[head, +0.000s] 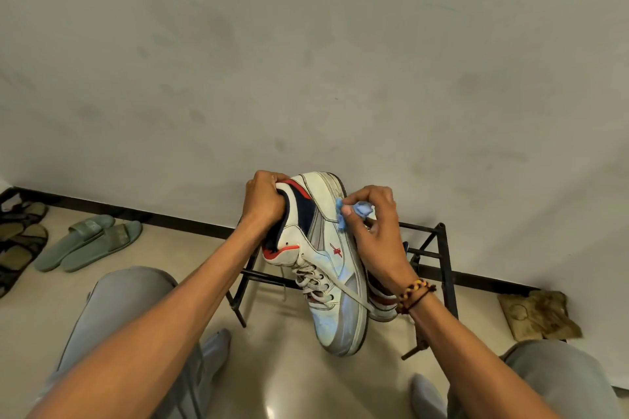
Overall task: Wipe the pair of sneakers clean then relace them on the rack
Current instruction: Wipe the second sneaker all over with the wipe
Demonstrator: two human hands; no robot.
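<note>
Left hand (263, 202) gripped sneaker (326, 269) collar; right hand (371, 224) pinched cloth (354, 211) against sole edge. Wiping underway. 2nd sneaker (383, 299) beneath right wrist, untouched, I judged. Relacing undone.

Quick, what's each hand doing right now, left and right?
Left hand: grips the white sneaker at its collar.
Right hand: pinches a blue cloth against the sneaker's side.

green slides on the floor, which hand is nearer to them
Left. The left hand, gripping the sneaker at its collar, is closer to the green slides; the right hand, holding the blue cloth, is beyond the sneaker.
</note>
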